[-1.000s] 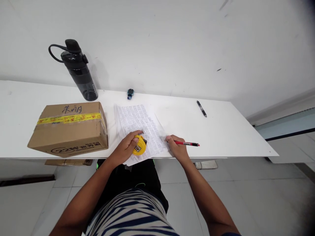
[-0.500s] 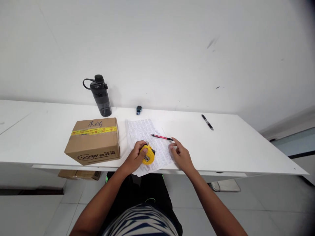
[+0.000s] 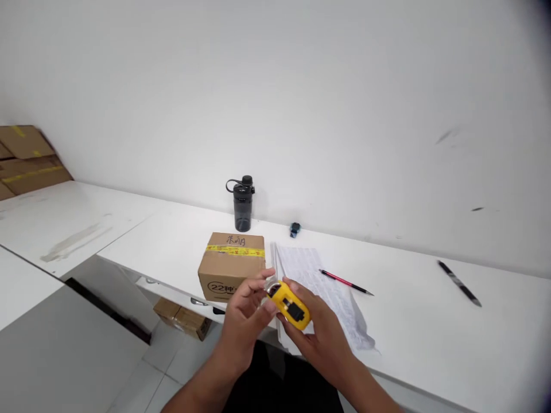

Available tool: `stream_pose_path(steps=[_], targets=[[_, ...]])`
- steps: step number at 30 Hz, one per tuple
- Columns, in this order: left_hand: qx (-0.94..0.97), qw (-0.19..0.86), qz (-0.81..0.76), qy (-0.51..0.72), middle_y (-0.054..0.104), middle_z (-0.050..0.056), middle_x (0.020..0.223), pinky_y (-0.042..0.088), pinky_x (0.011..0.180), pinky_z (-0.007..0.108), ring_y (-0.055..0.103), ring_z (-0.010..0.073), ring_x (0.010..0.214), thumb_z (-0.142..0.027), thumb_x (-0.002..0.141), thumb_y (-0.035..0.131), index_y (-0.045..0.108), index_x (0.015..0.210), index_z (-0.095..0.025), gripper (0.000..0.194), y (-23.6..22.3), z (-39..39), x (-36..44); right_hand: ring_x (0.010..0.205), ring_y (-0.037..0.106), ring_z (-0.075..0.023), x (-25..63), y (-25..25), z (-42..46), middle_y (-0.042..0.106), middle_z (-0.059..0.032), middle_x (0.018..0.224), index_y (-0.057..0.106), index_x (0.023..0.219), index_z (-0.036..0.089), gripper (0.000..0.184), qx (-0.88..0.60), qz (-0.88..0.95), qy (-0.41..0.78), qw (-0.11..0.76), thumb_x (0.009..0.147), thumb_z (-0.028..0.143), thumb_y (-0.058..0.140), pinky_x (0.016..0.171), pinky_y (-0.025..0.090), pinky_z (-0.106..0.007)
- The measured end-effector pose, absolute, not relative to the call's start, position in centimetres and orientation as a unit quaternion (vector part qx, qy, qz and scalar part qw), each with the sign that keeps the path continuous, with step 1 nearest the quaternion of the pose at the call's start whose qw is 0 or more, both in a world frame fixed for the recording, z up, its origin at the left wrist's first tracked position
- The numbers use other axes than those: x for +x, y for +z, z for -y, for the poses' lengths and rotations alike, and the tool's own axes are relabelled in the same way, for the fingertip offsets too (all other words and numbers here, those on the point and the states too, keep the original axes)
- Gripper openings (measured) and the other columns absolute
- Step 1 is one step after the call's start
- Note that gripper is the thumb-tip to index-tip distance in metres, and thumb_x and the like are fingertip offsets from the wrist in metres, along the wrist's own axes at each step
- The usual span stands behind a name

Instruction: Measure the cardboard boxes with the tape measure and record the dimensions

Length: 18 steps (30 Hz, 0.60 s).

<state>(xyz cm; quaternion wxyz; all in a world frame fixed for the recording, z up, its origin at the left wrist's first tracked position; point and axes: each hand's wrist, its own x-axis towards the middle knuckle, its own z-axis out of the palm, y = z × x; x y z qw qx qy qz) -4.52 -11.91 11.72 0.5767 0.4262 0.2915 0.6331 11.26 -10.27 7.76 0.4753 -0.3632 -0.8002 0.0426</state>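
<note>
A yellow tape measure (image 3: 289, 306) is held up in front of the table edge by both hands. My left hand (image 3: 245, 324) pinches its upper end, at the metal tip. My right hand (image 3: 321, 338) cups it from below and the right, fingers curled round its body. Behind the hands lies a printed paper sheet (image 3: 321, 287) with a red pen (image 3: 346, 282) resting on it. A taped cardboard box (image 3: 230, 265) with writing on top stands to the left of the paper.
A black water bottle (image 3: 242, 205) stands by the wall behind the box. A small blue object (image 3: 294, 229) lies near the wall, a black pen (image 3: 459, 283) lies at the right. More cardboard boxes (image 3: 26, 158) are stacked far left; another box (image 3: 183, 317) is under the white table (image 3: 430, 332).
The tape measure was lifted off the paper and my right hand joined the left on it. The red pen now lies on the paper. The view swung up and left.
</note>
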Motion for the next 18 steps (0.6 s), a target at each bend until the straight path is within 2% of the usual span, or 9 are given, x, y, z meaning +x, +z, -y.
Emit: stream_pose_path(steps=[2,4,8,10,12,15,18], targets=[[0.364,0.649,-0.297,0.598,0.062,0.009,0.123,0.048,0.092,0.033,0.06,0.0204,0.105,-0.033,0.072,0.079,0.066,0.096,-0.019,0.03,12.8,12.2,-6.7,0.111,0.064,-0.0259,10.5,9.3,9.3,0.063,-0.0109,0.129,0.044,0.133,0.026,0.052,-0.327,0.837,-0.046,0.436,0.084,0.015,0.055,0.075,0.052,-0.037],[0.339,0.677,-0.315,0.572,0.066,0.009,0.111,0.05,0.088,0.029,0.062,0.0174,0.095,-0.031,0.07,0.081,0.068,0.096,-0.016,0.033,13.6,12.2,-9.0,0.105,0.067,-0.0259,10.0,10.3,8.5,0.066,-0.0096,0.126,0.049,0.128,0.024,0.051,-0.313,0.853,-0.074,0.411,0.078,0.011,0.053,0.07,0.05,-0.037],[0.369,0.636,-0.386,0.557,0.065,0.005,0.089,0.051,0.069,0.021,0.058,0.0107,0.076,-0.027,0.072,0.08,0.07,0.093,-0.014,0.027,14.7,10.8,-14.4,0.093,0.068,-0.0257,10.5,10.8,6.8,0.07,-0.0079,0.118,0.054,0.12,0.023,0.049,-0.39,0.831,0.014,0.396,0.072,0.016,0.058,0.073,0.051,-0.041],[0.403,0.626,-0.397,0.537,0.064,0.004,0.081,0.049,0.064,0.021,0.056,0.0105,0.071,-0.029,0.072,0.08,0.069,0.081,-0.013,0.021,15.4,9.2,-17.3,0.095,0.067,-0.0263,11.4,10.6,5.7,0.07,-0.0076,0.115,0.057,0.117,0.024,0.044,-0.438,0.799,0.081,0.404,0.073,0.025,0.063,0.077,0.052,-0.042],[0.409,0.627,-0.415,0.518,0.062,0.004,0.076,0.048,0.061,0.022,0.054,0.011,0.068,-0.032,0.07,0.08,0.065,0.072,-0.014,0.024,15.9,7.2,-19.9,0.096,0.065,-0.0262,12.6,10.2,4.4,0.069,-0.0075,0.113,0.059,0.113,0.025,0.04,-0.465,0.767,0.141,0.419,0.075,0.035,0.067,0.078,0.053,-0.041],[0.412,0.613,-0.444,0.507,0.055,0.0,0.067,0.044,0.057,0.021,0.05,0.01,0.062,-0.034,0.071,0.078,0.06,0.072,-0.015,0.026,16.2,3.9,-22.9,0.094,0.063,-0.025,14.5,9.9,2.6,0.067,-0.0073,0.114,0.061,0.114,0.027,0.046,-0.479,0.732,0.183,0.447,0.074,0.047,0.071,0.079,0.053,-0.04],[0.453,0.593,-0.475,0.467,0.046,-0.003,0.063,0.038,0.054,0.021,0.043,0.0083,0.057,-0.039,0.074,0.072,0.054,0.07,-0.016,0.029,15.6,1.6,-24.6,0.101,0.061,-0.0258,16.2,10.1,1.1,0.065,-0.0067,0.12,0.06,0.124,0.03,0.054,-0.49,0.713,0.198,0.461,0.075,0.052,0.07,0.088,0.051,-0.043]])
